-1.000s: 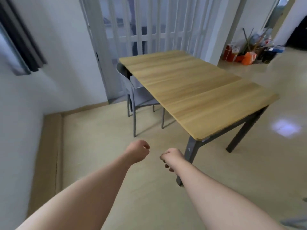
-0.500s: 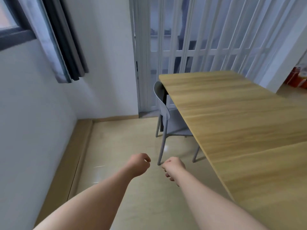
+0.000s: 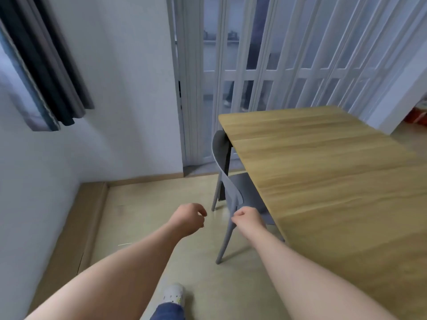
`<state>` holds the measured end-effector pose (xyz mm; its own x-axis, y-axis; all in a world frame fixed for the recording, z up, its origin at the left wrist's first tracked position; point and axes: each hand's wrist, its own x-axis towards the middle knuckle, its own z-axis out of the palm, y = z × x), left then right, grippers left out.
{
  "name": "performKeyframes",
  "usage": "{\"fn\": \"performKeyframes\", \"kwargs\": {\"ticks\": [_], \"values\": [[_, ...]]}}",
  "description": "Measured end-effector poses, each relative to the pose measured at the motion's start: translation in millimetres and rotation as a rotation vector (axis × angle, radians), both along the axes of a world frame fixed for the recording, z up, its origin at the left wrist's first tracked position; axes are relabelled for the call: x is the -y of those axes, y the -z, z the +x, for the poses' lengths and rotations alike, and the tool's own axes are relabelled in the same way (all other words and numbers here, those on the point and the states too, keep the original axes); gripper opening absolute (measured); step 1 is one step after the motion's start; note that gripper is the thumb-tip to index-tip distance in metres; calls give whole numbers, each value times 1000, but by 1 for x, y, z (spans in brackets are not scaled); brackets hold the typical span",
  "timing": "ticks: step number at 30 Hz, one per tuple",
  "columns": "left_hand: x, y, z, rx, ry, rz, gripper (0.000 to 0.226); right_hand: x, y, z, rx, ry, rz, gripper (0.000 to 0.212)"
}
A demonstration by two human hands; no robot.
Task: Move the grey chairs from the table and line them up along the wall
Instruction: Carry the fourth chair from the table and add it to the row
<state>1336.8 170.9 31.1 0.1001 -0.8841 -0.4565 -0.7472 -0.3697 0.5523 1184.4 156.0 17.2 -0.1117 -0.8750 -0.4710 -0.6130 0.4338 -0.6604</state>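
You are looking into a corner where a dark curtain is hanging in folds at the upper left. A white folding door with glazed panes is standing shut straight ahead. Wooden skirting is running round the pale, glossy floor. Something red is showing, blurred, at the far right edge.
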Motion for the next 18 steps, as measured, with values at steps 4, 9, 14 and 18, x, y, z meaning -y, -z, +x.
{"fn": "performKeyframes", "kwargs": {"ticks": [4,9,14,18], "values": [[96,-3,21,109,165,-84,45,74,2,22,-94,50,-11,18],[205,-2,43,310,555,-140,52,157,-3,61,-176,13,39,37],[285,22,52,627,930,-214,60,218,17,89,-160,1,116,40],[322,42,45,719,1061,-178,61,249,40,93,-221,-50,120,32]]}}
